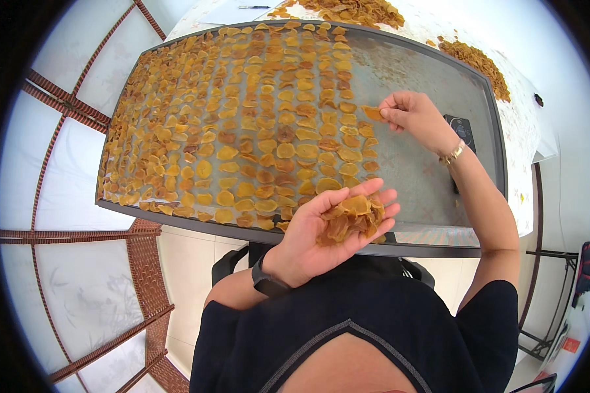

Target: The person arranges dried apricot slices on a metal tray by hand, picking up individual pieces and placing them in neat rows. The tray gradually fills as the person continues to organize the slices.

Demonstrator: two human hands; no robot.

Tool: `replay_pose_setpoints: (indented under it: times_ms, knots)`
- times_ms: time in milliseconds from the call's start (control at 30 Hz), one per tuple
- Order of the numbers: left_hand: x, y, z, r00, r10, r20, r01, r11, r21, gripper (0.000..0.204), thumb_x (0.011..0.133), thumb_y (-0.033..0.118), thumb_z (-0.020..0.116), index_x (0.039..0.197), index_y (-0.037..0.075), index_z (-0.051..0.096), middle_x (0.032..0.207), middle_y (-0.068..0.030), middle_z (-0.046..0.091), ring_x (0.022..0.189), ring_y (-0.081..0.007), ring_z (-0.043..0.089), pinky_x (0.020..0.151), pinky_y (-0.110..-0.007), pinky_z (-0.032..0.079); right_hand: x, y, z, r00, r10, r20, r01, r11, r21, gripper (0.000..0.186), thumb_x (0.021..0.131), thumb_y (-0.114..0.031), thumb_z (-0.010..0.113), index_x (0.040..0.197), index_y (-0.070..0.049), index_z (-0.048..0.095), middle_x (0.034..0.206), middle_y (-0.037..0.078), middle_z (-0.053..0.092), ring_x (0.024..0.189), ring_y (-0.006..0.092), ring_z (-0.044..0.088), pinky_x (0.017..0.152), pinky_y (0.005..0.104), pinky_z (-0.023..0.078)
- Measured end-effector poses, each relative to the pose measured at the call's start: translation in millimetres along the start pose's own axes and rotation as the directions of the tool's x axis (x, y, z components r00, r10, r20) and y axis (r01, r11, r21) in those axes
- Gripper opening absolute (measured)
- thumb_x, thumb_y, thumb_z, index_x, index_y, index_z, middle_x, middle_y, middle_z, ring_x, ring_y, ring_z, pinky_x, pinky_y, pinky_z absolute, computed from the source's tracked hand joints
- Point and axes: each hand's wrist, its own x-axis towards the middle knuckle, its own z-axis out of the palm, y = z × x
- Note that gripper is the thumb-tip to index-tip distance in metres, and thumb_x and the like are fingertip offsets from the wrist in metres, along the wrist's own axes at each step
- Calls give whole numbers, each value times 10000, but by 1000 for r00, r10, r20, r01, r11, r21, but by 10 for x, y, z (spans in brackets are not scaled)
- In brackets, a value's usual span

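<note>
My left hand (298, 249) is palm up and cupped around a heap of dried yellow-brown slices (351, 219), above the near edge of the tray. Between thumb and fingers, my right hand (416, 118) pinches a single dried slice (372, 112) close to the right end of the laid-out rows. Those rows of flat, thin slices (262, 118) cover the left and middle of a large dark-framed tray (419, 177) with a greyish surface. The exact kind of slice cannot be made out.
A black device with a round dial (462, 131) lies on the tray's right side, partly behind my right forearm. Beyond the tray, loose slices form a far pile (354, 12) and a right pile (478, 65) on a pale tablecloth. A folding screen (78, 170) stands at left.
</note>
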Motion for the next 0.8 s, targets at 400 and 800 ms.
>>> replay_pose_setpoints:
  times_ms: [400, 800]
  knots:
    - [-64, 23, -9, 999, -8, -31, 8, 1000, -1, 504, 1026, 225, 419, 1467, -12, 361, 1498, -267, 367, 1397, -409, 363, 1194, -514, 277, 365, 171, -76, 983, 185, -7, -183, 962, -205, 85, 871, -146, 680, 860, -67, 708, 751, -3, 682, 612, 58, 527, 507, 238, 396]
    - [-50, 33, -30, 1000, -14, -13, 13, 1000, -11, 498, 1032, 228, 409, 1457, -28, 370, 1490, -268, 378, 1391, -410, 371, 1191, -513, 284, 215, 303, 85, 974, -209, -90, 172, 934, -312, 220, 864, -144, 710, 1049, -28, 688, 929, 52, 671, 760, 125, 584, 697, 288, 500]
